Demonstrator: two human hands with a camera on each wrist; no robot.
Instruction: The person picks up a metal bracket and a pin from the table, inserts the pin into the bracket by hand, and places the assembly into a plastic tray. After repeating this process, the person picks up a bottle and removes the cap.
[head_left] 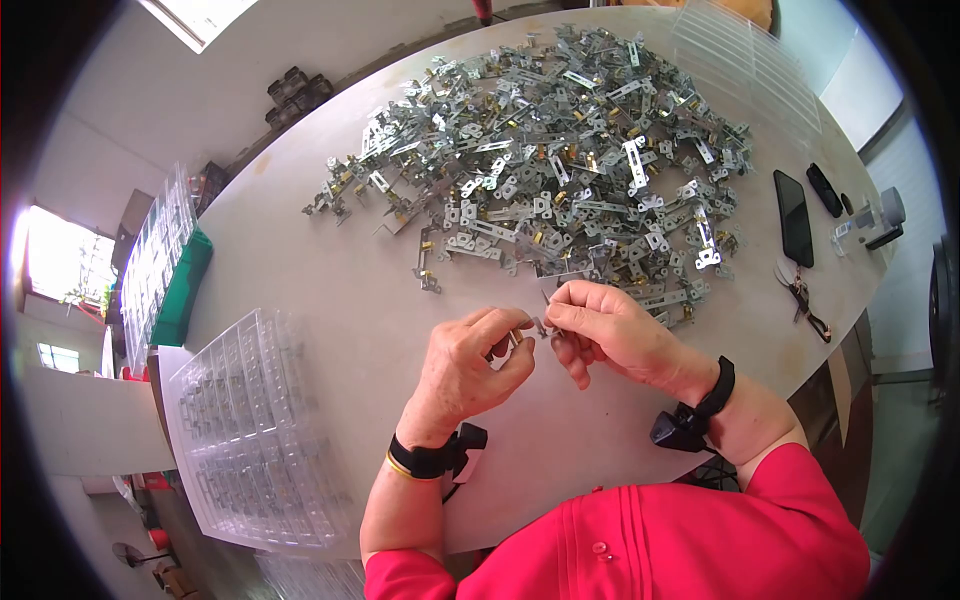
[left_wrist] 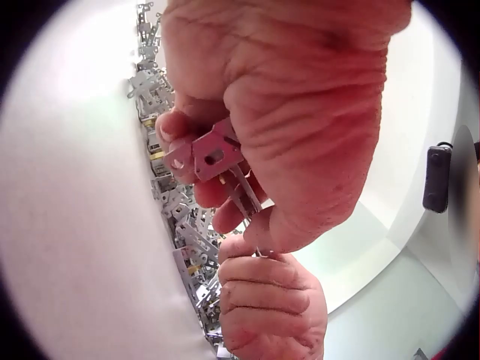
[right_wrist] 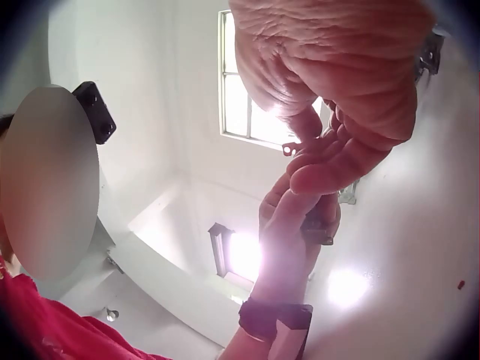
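Both bare hands meet over the table in front of the red shirt, just short of a large heap of metal brackets. My left hand grips a metal bracket with a holed end plate, seen in the left wrist view; the fingers hide part of it. Close beside it, my right hand pinches a small metal piece between thumb and forefinger, its other fingers loosely bent. In the left wrist view the right hand's fingertips are right at the bracket's narrow end.
Clear compartment trays holding metal parts lie at the left, by a green box. Another clear tray is at the far right. A black phone and a cord with keys lie on the right side.
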